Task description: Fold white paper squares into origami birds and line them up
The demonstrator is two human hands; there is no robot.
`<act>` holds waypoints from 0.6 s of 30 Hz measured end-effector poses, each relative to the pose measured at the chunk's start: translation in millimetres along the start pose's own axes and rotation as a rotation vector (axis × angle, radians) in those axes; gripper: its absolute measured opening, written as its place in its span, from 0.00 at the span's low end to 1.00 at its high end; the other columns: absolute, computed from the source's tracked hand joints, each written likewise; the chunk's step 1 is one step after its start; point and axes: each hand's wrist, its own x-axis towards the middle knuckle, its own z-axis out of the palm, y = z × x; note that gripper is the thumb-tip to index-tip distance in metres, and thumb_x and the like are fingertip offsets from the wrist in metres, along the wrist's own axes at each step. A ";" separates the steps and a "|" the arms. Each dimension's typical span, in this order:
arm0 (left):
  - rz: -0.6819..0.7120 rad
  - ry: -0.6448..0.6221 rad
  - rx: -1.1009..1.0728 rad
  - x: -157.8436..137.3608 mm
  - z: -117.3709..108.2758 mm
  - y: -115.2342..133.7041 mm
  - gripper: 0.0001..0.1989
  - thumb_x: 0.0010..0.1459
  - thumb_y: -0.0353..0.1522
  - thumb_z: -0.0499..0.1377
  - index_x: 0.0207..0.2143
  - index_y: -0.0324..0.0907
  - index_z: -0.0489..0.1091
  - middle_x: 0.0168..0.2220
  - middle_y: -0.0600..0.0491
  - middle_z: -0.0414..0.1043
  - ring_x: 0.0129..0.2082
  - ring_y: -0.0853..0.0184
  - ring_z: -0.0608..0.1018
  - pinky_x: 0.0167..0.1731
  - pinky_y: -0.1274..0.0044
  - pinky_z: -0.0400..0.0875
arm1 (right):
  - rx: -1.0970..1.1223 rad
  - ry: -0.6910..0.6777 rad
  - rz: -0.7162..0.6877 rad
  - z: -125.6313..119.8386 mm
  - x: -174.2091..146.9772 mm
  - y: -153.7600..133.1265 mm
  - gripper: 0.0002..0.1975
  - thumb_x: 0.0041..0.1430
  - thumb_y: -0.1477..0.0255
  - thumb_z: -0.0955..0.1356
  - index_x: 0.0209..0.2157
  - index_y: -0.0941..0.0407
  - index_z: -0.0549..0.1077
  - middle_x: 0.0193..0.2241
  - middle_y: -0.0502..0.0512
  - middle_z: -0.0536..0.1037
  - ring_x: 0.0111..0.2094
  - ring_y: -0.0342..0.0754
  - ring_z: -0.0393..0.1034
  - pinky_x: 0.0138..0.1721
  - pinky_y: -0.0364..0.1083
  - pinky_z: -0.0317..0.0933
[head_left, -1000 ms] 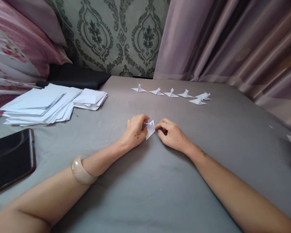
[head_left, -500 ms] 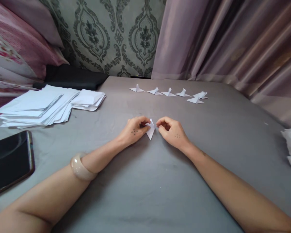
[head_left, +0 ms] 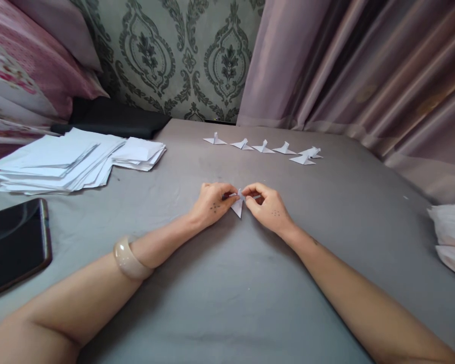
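Note:
Between my hands is a small folded white paper figure (head_left: 238, 206), its pointed end hanging downward over the grey cloth. My left hand (head_left: 214, 202) pinches its left side between thumb and fingers. At the figure's upper right, the thumb and fingertips of my right hand (head_left: 264, 205) are closed on its tip. Part of the paper is hidden behind the fingers. Farther back, several finished-looking folded paper birds (head_left: 264, 146) stand in a row, with two of them close together at the right end.
Stacks of white paper sheets (head_left: 53, 162) and smaller paper pieces (head_left: 140, 153) lie on the left. A phone (head_left: 15, 245) rests nearer me. Black cloth (head_left: 117, 117), a patterned wall and purple curtains (head_left: 326, 65) bound the grey surface (head_left: 227, 303). A whitish bundle (head_left: 453, 235) is at the right.
My right hand has closed the small gap and now grips the figure's upper tip. The paper has turned slightly, and my left hand has shifted a little to the right.

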 end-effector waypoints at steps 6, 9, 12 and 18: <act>0.005 -0.001 0.019 0.5 -0.4 -0.1 0.07 0.58 0.30 0.56 0.33 0.41 0.74 0.30 0.52 0.76 0.30 0.68 0.74 0.35 0.76 0.66 | -0.001 -0.012 0.008 0.6 -0.3 -0.8 0.09 0.49 0.76 0.64 0.32 0.55 0.74 0.32 0.53 0.79 0.32 0.45 0.72 0.35 0.45 0.65; -0.003 0.007 0.021 0.3 -0.2 -0.8 0.07 0.58 0.30 0.56 0.34 0.41 0.75 0.30 0.52 0.77 0.30 0.68 0.75 0.35 0.76 0.66 | -0.018 -0.008 -0.003 1.0 -1.1 -1.7 0.09 0.50 0.75 0.64 0.32 0.55 0.75 0.31 0.53 0.79 0.31 0.45 0.72 0.35 0.45 0.65; -0.007 0.008 0.028 0.5 -0.1 -0.9 0.07 0.58 0.30 0.56 0.34 0.42 0.75 0.30 0.52 0.77 0.30 0.67 0.75 0.36 0.76 0.66 | -0.019 -0.005 -0.002 1.8 -1.5 -1.3 0.09 0.51 0.75 0.64 0.32 0.55 0.75 0.31 0.53 0.79 0.30 0.45 0.72 0.35 0.45 0.65; 0.015 -0.012 0.083 0.9 0.4 -0.9 0.07 0.59 0.30 0.56 0.34 0.43 0.75 0.31 0.53 0.77 0.32 0.66 0.76 0.42 0.72 0.64 | 0.036 -0.026 0.050 2.9 1.0 -2.4 0.08 0.50 0.74 0.65 0.32 0.55 0.75 0.31 0.53 0.79 0.33 0.46 0.73 0.36 0.46 0.65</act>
